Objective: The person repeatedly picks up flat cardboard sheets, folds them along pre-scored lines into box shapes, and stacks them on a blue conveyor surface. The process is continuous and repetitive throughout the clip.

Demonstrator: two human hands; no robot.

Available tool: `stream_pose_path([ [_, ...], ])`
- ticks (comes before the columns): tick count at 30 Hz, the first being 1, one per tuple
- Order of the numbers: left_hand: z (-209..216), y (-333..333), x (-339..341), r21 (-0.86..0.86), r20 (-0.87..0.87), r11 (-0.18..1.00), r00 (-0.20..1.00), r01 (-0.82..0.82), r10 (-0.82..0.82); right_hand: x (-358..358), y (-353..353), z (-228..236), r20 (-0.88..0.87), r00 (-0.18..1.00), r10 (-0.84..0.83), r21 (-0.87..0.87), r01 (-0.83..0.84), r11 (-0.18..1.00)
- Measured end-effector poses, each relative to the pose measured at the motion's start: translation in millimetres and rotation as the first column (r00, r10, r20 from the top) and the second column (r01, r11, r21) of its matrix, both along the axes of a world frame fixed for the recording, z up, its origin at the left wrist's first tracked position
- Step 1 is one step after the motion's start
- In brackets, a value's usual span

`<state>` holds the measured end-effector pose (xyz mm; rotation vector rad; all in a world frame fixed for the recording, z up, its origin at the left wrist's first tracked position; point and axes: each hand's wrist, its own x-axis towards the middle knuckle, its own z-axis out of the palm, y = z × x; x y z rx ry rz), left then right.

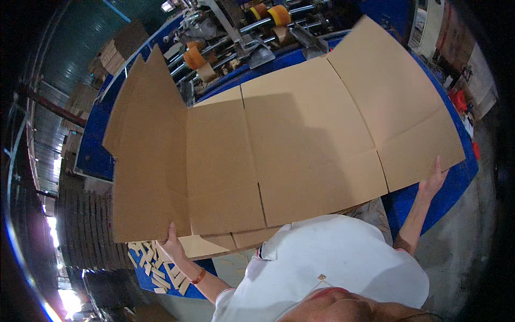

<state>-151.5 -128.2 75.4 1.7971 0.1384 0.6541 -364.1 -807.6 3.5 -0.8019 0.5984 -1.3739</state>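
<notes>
A large brown cardboard box blank (300, 155) spreads across the view, slotted and creased, with its left panel and right panel folded up. My left hand (173, 248) grips its near edge at the lower left, thumb on top and fingers beneath. At the right corner my right hand (433, 181) holds the same edge, its fingers partly hidden under the board. Beneath the blank, another cardboard sheet (206, 246) shows along the near side, close to my body.
A machine with steel shafts and orange rollers (279, 15) stands beyond the blank on a blue table (429, 206). Cardboard offcut strips (158, 271) lie at the lower left. Tall cardboard stacks (86, 228) stand to the left. Red items (458, 100) sit at the far right.
</notes>
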Motion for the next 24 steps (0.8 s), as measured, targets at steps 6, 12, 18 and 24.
stream_pose_path([
  [6, -16, -66, -16, 0.094, 0.096, 0.995, 0.995, 0.023, -0.032, 49, 87, 21, -0.508, 0.765, -0.396, -0.792, -0.234, 0.563],
  [12, -34, -128, -14, 0.421, 0.027, 0.874, 0.96, 0.243, -0.28, 130, 41, 45, -0.398, 0.875, -0.275, -0.869, -0.264, 0.418],
  [18, -32, -195, -12, 0.756, -0.041, 0.535, 0.843, 0.377, -0.536, 135, 43, 37, -0.491, 0.866, -0.099, -0.832, -0.432, 0.348],
  [24, -77, -195, -11, 0.828, -0.4, 0.141, 0.748, 0.543, -0.53, 133, 86, -4, -0.68, 0.69, -0.25, -0.639, -0.724, -0.261],
])
